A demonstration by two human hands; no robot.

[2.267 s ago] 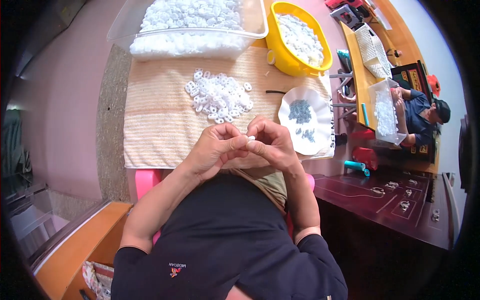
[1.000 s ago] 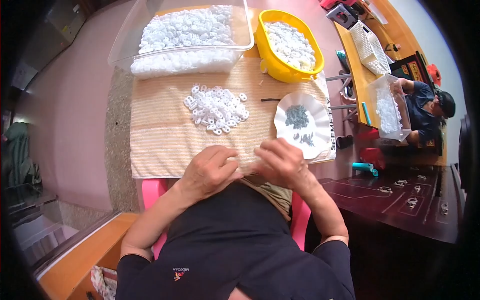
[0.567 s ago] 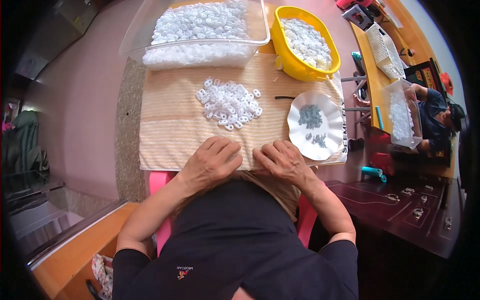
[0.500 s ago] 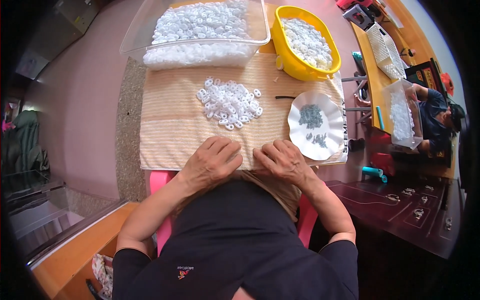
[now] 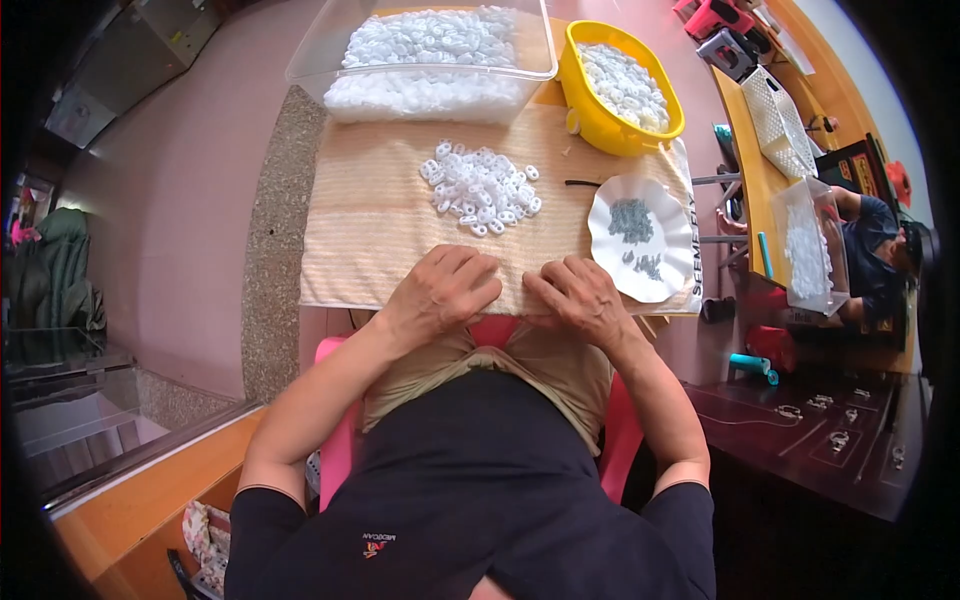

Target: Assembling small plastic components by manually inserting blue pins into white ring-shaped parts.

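Observation:
A striped beige towel covers the table before me. At its near edge, my left hand rests with curled fingers closed on the cloth. My right hand lies a short gap away, its fingers bent over the same edge in a similar grip; the thumbs are partly hidden. Beyond both hands sits a loose heap of small white plastic pieces, each with two holes. Right of the heap, close to my right hand, a white wavy-rimmed plate holds small dark grey bits.
At the back stands a clear plastic bin full of white pieces. Beside it, a yellow basin holds more. A thin black strip lies near the plate. Farther right, another person sits by a clear box.
The view has shifted, so the table appears slightly higher and farther right. More of my lap shows below the towel's edge. Both hands stay on that edge.

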